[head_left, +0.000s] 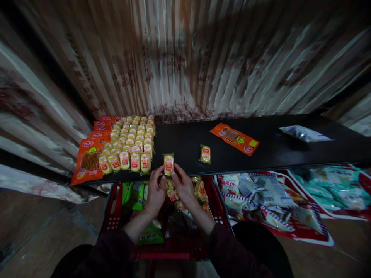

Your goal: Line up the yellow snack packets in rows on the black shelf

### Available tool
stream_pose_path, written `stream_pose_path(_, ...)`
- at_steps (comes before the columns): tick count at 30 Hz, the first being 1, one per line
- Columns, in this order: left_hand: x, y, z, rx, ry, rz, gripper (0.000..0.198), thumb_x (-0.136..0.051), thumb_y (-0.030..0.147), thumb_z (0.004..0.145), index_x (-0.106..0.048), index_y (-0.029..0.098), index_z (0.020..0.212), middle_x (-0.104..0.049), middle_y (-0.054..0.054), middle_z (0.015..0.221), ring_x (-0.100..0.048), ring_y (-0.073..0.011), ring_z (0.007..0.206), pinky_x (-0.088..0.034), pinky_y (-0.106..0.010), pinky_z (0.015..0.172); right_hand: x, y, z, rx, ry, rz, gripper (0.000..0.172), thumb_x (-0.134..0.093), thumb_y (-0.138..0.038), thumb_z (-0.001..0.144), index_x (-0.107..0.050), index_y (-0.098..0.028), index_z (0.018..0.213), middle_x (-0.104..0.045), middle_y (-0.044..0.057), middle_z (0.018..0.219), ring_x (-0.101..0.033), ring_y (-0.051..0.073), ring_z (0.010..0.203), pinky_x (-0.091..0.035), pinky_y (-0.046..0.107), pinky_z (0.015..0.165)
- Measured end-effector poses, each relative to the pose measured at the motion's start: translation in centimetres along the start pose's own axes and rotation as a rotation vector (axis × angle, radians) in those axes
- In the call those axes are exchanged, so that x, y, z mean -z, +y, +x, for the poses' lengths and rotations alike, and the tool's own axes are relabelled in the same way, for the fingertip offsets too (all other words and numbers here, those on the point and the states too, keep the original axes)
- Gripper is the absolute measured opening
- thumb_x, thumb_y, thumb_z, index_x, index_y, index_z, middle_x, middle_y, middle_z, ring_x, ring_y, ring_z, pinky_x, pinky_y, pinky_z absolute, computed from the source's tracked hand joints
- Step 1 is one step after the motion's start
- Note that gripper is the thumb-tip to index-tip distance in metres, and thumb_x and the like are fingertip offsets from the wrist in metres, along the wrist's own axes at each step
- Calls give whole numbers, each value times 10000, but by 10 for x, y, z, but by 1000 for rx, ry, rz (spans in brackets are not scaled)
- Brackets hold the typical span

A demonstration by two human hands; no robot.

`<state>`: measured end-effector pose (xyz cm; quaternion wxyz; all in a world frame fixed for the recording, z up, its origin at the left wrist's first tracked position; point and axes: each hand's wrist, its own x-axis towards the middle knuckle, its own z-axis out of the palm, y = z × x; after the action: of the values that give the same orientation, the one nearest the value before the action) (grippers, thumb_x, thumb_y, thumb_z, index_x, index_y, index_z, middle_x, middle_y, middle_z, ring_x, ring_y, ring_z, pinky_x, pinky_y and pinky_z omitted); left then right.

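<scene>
Between my two hands, at the front edge of a black shelf, a small wrapped cake stands upright with its red and yellow label towards me. The fingers of my left hand pinch its left side. My right hand grips it from the right. Just left of it, several rows of the same wrapped cakes stand packed together on the shelf. One more wrapped cake lies alone to the right. Below my hands is a red basket with more wrapped cakes and green packets.
Orange snack packets stand in a column at the shelf's left end. Another orange packet and a silvery white packet lie further right. Baskets of white packets and teal packets sit below. Corrugated sheeting hangs behind.
</scene>
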<state>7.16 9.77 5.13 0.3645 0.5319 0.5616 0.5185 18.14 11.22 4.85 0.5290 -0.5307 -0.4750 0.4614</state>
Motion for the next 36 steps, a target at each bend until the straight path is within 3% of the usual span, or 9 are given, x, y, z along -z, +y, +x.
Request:
stream_pose_path(4,-5,4,10,31,21,-32,376,-450,158,797,-576,205,1148,-565,-80,1164,-545,-173,1004,-480,-350,872,-1,1,15,38,-24,-62,461,-553,-403,795,-577,-186,1201,-637,87,1177,-618,219,1029,-468,377,946)
stream_pose_path(8,-14,3,29,76,28,-75,364,-447,161,797,-588,194,1131,-549,-90,1143,-570,-160,935,-525,-312,773,-1,4,37,99,43,-206,415,-543,-378,800,-607,-183,1161,-636,96,1126,-600,215,1019,-447,377,953)
stream_pose_path(17,-28,14,78,135,53,17,360,-456,130,778,-591,162,1110,-601,-98,1110,-575,-165,991,-451,-338,939,-10,2,81,178,103,-270,367,-518,-280,794,-615,-180,1134,-625,95,1061,-602,198,929,-466,357,895)
stream_pose_path(21,-29,22,87,175,75,33,368,-466,141,775,-581,156,1124,-588,-105,1156,-543,-180,1078,-424,-332,970,-15,7,94,196,107,-261,351,-515,-269,796,-611,-192,1125,-636,84,1073,-609,197,928,-470,353,886)
stream_pose_path(30,-37,13,110,195,82,43,360,-480,160,772,-576,180,1118,-614,-83,1161,-540,-176,1118,-380,-309,1001,-20,15,122,203,99,-279,354,-545,-270,787,-587,-205,1133,-676,71,987,-624,206,893,-494,354,832)
stream_pose_path(36,-41,17,123,209,83,33,349,-476,185,784,-578,185,1118,-633,-81,1144,-552,-180,1106,-379,-306,990,-23,13,139,179,107,-333,362,-552,-232,768,-586,-220,1128,-679,58,957,-633,193,861,-498,334,811)
